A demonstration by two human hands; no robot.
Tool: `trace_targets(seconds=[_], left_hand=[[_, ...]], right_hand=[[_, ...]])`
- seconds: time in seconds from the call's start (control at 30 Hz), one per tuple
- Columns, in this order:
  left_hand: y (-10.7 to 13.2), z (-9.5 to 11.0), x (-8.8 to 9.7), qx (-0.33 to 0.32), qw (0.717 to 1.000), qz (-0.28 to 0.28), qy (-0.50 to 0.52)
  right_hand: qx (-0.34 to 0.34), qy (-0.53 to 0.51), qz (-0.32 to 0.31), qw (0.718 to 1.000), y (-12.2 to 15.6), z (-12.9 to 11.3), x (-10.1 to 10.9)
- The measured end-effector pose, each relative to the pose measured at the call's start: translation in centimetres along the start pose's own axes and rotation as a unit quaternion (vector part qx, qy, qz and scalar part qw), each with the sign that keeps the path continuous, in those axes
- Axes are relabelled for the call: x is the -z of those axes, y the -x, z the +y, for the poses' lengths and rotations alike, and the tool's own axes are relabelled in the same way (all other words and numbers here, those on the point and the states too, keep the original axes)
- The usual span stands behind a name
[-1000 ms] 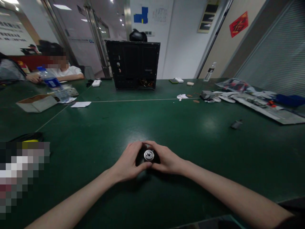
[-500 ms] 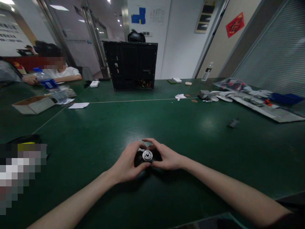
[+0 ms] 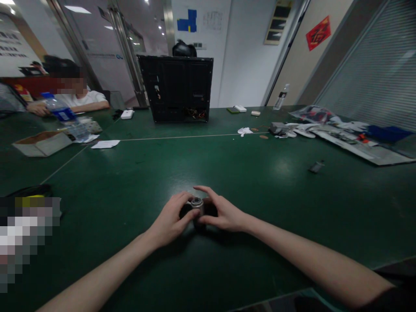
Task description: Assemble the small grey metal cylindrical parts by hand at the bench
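Between my two hands, low over the green table, is a small metal motor (image 3: 197, 203), a short silver cylinder with a round top face. My left hand (image 3: 172, 221) is closed on its left side, thumb across the front and fingers behind. From the right, my right hand (image 3: 224, 212) pinches it lower down with the thumb in front; its index finger sticks out past the back. The lower end of the motor is dark and partly covered by the thumbs, and I cannot tell whether it rests on the table.
A similar small grey part (image 3: 316, 167) lies to the right. Ahead stands a black computer case panel (image 3: 178, 89). An open box (image 3: 42, 145) and a large water bottle (image 3: 63, 112) are at left, near a seated person. A board with parts (image 3: 373, 151) lies far right.
The motor has tilted: its end face pointed at me before, and now its side shows and the face is turned up. My hands have shifted slightly left with it.
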State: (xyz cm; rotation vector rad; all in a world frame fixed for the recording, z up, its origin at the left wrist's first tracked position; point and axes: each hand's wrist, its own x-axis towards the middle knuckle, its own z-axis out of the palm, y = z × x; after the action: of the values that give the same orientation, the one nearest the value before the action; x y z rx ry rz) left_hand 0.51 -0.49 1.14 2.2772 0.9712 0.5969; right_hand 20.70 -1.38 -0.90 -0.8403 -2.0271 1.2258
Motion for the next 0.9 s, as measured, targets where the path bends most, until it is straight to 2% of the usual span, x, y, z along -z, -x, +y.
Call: trace_targets(seconds=[0.13,0.23,0.3,0.37,0.47,0.53,0.9], left_hand=[[-0.2,-0.2,-0.1,0.028,1.000,-0.001,-0.001],[-0.2,-0.3,-0.1,0.035,0.999,0.001,-0.001],[-0.2,-0.3,0.0,0.037,0.999,-0.001,0.005],[-0.2,-0.2,0.0,0.041,0.999,-0.001,0.008],[-0.2,-0.1,0.0,0.033,0.999,-0.003,0.000],[-0.3,0.0,0.0,0.024,1.000,-0.004,-0.008],[-0.2,0.0,0.1,0.019,1.000,-0.008,-0.009]], right_hand=[[-0.002,-0.050,0.003,0.999,-0.1,-0.1,0.0],[-0.039,-0.149,0.019,0.988,-0.2,0.1,-0.2],[-0.086,-0.253,0.044,0.963,-0.3,0.1,-0.5],[-0.132,-0.356,0.065,0.923,-0.3,0.0,-0.9],[-0.162,-0.451,0.072,0.875,-0.3,-0.2,-1.3],[-0.166,-0.469,0.072,0.864,-0.4,-0.3,-1.4],[-0.166,-0.482,0.092,0.855,-0.4,-0.5,-1.3]])
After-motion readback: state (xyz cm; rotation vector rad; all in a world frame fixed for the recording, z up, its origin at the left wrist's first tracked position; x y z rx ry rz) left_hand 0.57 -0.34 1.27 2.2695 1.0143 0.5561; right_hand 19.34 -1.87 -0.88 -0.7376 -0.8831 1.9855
